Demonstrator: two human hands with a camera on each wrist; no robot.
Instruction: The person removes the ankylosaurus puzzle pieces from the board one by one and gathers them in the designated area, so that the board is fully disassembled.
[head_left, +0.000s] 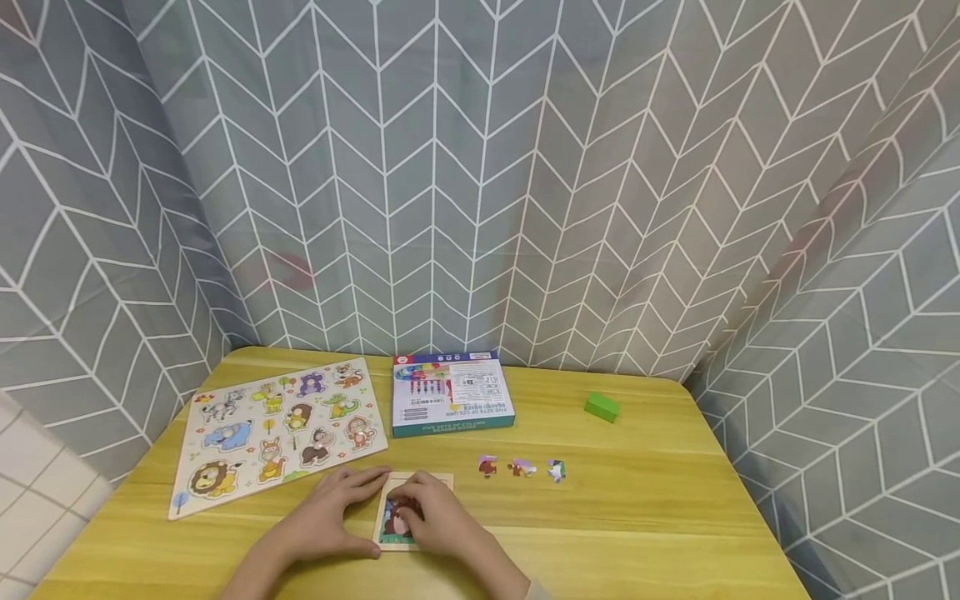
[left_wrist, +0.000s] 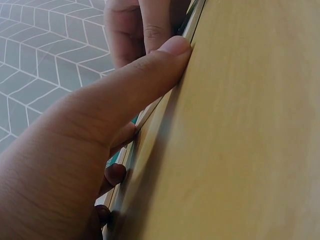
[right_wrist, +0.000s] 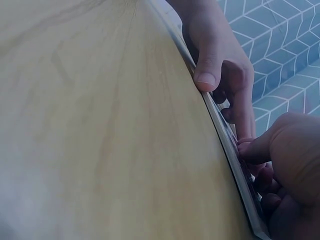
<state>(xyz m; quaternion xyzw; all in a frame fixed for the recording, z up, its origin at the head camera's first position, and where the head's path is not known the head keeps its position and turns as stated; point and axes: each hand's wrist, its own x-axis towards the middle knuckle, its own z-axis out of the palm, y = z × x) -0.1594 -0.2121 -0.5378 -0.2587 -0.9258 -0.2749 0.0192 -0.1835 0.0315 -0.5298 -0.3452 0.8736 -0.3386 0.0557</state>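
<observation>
A small wooden jigsaw tray (head_left: 415, 547) with a brown animal picture lies flat near the table's front edge. My left hand (head_left: 327, 515) holds it by its left side, thumb at the near corner and index finger at the far one. In the left wrist view that thumb (left_wrist: 150, 70) presses the tray's edge. Over the picture my right hand (head_left: 442, 517) is curled, thumb and fingertips brought together on what looks like a jigsaw piece, mostly hidden by the fingers. Several fingers of the right hand (right_wrist: 295, 165) also hide part of the tray in the right wrist view.
Three loose jigsaw pieces (head_left: 521, 468) lie in a row to the tray's right. A green block (head_left: 602, 407) sits farther back. Behind are a boxed set (head_left: 453, 396) and, at the left, a large animal peg board (head_left: 255, 442). Patterned curtains (head_left: 480, 183) surround the table.
</observation>
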